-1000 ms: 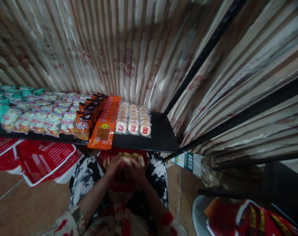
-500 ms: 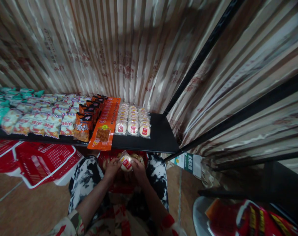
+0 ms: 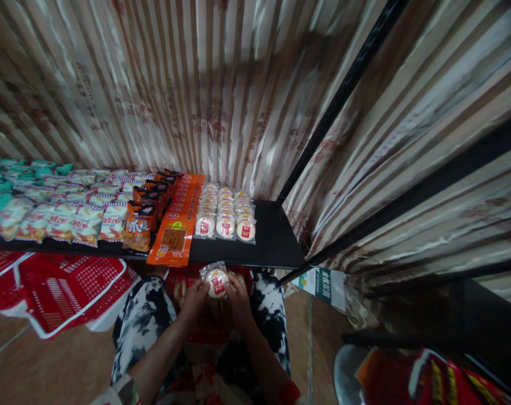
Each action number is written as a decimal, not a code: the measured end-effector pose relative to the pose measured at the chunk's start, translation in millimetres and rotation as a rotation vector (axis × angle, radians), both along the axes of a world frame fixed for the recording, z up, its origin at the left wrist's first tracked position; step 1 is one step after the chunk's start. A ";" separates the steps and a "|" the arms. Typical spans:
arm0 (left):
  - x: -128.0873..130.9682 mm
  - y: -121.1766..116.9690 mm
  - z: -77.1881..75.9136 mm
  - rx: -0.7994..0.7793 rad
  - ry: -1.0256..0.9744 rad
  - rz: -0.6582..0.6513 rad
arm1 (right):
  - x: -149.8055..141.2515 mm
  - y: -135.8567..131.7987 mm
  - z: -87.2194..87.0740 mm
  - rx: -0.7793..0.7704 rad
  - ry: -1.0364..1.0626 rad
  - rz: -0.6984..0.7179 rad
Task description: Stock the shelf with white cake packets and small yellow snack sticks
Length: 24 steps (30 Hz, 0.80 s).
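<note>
Both my hands hold a round white cake in a clear wrapper with a red label (image 3: 216,280), lifted just below the front edge of the black shelf (image 3: 276,242). My left hand (image 3: 195,298) grips its left side and my right hand (image 3: 238,295) its right side, fingers closed on it. Beneath them a red basket (image 3: 180,281) with more wrapped cakes rests between my knees. On the shelf lie three rows of the same wrapped cakes (image 3: 225,211), with bare black shelf to their right.
Left of the cakes lie long orange snack packs (image 3: 177,225), dark orange bags (image 3: 140,225) and several pale and teal bags (image 3: 48,208). Red baskets (image 3: 65,284) lie on the floor at left. Striped curtains hang behind and right. Red packets (image 3: 428,377) sit low right.
My hands rose out of the basket with one wrapped cake and lifted it towards the shelf's front edge. The view tilted slightly.
</note>
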<state>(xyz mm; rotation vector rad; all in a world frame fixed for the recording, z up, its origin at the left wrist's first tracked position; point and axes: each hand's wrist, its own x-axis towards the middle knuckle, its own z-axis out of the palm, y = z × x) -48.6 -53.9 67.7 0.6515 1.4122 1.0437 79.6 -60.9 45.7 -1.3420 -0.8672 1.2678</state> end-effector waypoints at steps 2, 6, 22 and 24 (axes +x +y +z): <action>1.2 0.5 9.5 0.040 0.075 -0.006 | 1.3 0.0 0.1 -0.001 -0.029 0.011; -2.9 5.1 22.3 0.111 0.327 -0.108 | 3.3 0.1 5.0 0.049 -0.187 0.018; 13.9 44.1 61.7 0.265 0.595 -0.107 | 13.4 33.7 50.2 0.232 -0.483 -0.077; 17.3 49.1 61.6 0.295 0.613 -0.091 | 14.1 39.5 50.6 0.233 -0.458 -0.076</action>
